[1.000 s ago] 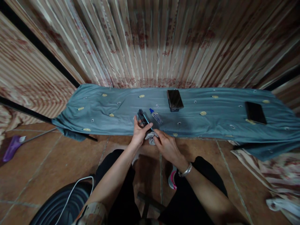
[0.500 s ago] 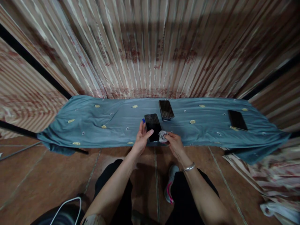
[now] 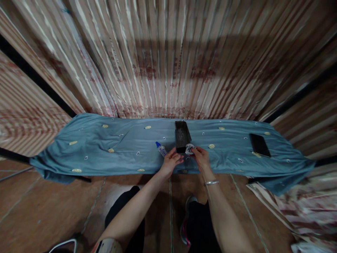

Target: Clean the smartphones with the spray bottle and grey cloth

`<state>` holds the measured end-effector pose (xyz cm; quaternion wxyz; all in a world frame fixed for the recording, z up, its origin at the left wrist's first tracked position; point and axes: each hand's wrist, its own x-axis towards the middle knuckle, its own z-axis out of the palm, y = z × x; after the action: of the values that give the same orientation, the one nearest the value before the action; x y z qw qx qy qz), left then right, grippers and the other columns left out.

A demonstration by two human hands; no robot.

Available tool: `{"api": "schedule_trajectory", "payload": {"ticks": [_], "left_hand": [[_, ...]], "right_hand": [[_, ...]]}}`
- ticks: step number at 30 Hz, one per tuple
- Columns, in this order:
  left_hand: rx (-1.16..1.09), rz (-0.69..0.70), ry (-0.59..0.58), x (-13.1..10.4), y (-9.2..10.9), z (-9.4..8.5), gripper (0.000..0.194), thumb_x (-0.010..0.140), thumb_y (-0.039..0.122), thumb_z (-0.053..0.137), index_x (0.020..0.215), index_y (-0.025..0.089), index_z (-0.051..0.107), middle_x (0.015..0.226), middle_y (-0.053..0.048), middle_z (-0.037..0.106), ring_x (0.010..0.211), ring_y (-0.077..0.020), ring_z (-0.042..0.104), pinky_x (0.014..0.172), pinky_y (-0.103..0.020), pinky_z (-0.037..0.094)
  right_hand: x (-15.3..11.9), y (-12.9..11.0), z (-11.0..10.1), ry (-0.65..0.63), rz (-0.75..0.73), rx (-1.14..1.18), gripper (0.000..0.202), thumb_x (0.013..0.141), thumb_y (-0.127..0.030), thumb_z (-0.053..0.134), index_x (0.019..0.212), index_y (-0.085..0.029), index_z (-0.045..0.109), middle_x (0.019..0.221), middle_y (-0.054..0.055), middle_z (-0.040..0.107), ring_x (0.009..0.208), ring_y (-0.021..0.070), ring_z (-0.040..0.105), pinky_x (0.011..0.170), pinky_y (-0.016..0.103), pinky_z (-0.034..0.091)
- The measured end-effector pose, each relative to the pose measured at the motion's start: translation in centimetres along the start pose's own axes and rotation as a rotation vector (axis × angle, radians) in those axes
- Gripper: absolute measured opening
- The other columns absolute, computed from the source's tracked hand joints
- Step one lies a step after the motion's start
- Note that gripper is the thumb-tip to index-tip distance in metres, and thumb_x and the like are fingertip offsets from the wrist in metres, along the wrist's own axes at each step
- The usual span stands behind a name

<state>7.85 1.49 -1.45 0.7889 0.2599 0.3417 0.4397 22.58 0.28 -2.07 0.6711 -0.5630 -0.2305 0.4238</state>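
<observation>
A dark phone-like slab (image 3: 182, 137) lies near the middle of the blue cloth, seemingly over a second dark one. At its near edge is my left hand (image 3: 171, 162), fingers apart, with nothing in its palm. My right hand (image 3: 201, 158) pinches a crumpled grey-white cloth (image 3: 190, 149) beside the slab's near right corner. To the left of the slab lies a small clear bottle with a blue tip (image 3: 161, 149). Another flat dark slab (image 3: 259, 144) rests farther right on the cloth.
The blue patterned cloth (image 3: 126, 140) covers a long, narrow bench. Striped sheeting (image 3: 163, 63) hangs behind it, with dark poles (image 3: 39, 75) at both sides. My legs and a shoe are below the bench's front edge.
The slab in my left hand has moved forward to the other slab, and that hand has opened. The blue-tipped bottle now shows fully. The view has shifted slightly.
</observation>
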Motion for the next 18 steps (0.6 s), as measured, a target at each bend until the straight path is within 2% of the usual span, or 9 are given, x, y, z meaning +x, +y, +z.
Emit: {"api": "schedule_trajectory", "payload": {"ticks": [4,11,15,18], "left_hand": [[-0.018,0.002,0.031,1.8,-0.2,0.1,0.044,0.066,0.005,0.072,0.107,0.018,0.062,0.069,0.002,0.064,0.07,-0.0155,0.068,0.087,-0.043,0.052],[-0.013,0.03,0.047,4.5,0.5,0.5,0.033,0.07,0.007,0.071,0.098,0.014,0.057,0.063,0.001,0.066,0.069,-0.0187,0.07,0.088,-0.046,0.052],[0.025,0.075,0.031,5.7,0.5,0.9,0.032,0.069,0.007,0.07,0.096,0.015,0.055,0.061,0.002,0.065,0.069,-0.0191,0.071,0.088,-0.045,0.052],[0.058,0.115,0.04,6.4,0.1,1.3,0.031,0.069,0.009,0.068,0.095,0.016,0.053,0.062,0.003,0.065,0.067,-0.0176,0.07,0.084,-0.043,0.054]], "right_hand": [[1.6,0.0,0.3,-0.009,-0.029,-0.016,0.025,0.052,-0.037,0.076,0.067,-0.018,0.07,0.061,0.0,0.067,0.058,0.0153,0.06,0.055,0.029,0.051],[3.9,0.5,0.4,-0.026,-0.095,-0.096,0.037,0.053,-0.051,0.073,0.068,-0.017,0.07,0.064,0.003,0.069,0.059,0.0168,0.062,0.057,0.031,0.053],[4.7,0.5,0.3,-0.016,-0.173,-0.223,0.04,0.062,-0.055,0.065,0.074,-0.017,0.07,0.07,0.005,0.071,0.065,0.0201,0.064,0.063,0.035,0.054],[4.6,-0.1,0.1,0.025,-0.253,-0.366,0.034,0.069,-0.048,0.062,0.085,-0.019,0.071,0.082,0.006,0.073,0.08,0.0242,0.066,0.075,0.038,0.053]]}}
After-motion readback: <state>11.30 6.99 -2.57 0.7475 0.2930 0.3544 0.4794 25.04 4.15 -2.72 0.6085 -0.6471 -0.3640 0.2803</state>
